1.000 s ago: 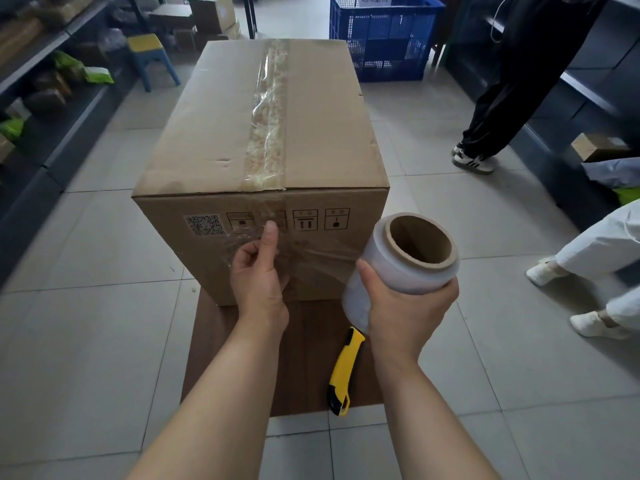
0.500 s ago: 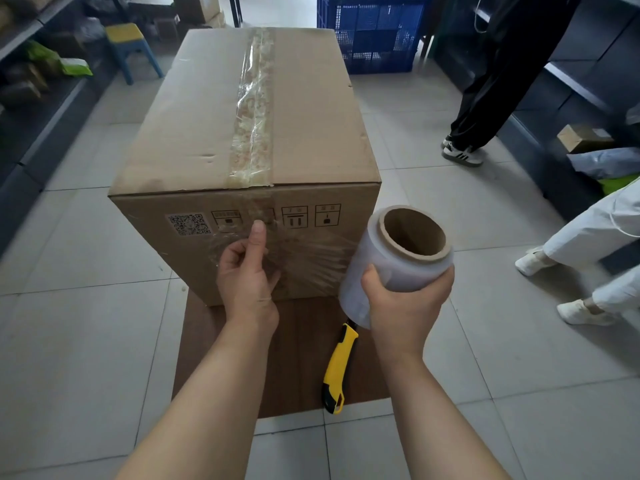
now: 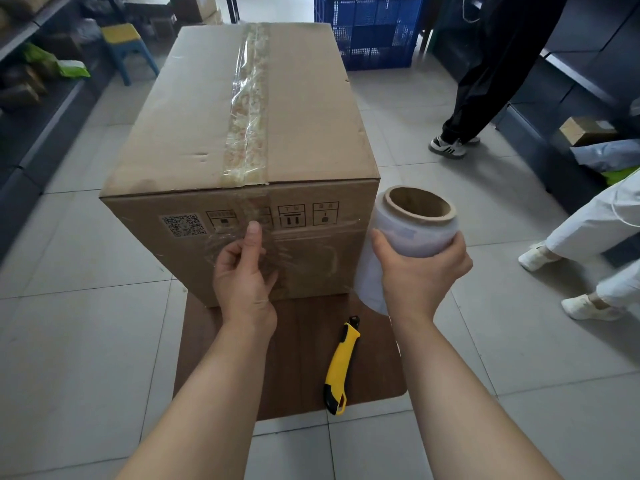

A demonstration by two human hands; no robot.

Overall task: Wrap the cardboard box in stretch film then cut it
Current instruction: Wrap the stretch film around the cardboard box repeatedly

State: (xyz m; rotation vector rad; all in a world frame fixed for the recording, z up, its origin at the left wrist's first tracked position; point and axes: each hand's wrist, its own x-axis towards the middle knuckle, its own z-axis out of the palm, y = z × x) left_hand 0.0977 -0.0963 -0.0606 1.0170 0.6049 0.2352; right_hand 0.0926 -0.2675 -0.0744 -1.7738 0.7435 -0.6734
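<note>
One head view: the cardboard box (image 3: 242, 109) is looked down on from close above its labelled end, facing forward along it.

A brown board (image 3: 301, 358) on the floor (image 3: 86, 341) bears the cardboard box (image 3: 214, 109) and a yellow cutter (image 3: 341, 365).

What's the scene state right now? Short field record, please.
target: cardboard box, top seam taped, standing on wooden board
left: left hand holds film end against the box's near face, thumb up
right: right hand grips stretch film roll beside the near right corner
coverage: film on near face only, not yet cut
cutter: yellow utility knife lying on the board, untouched
</note>
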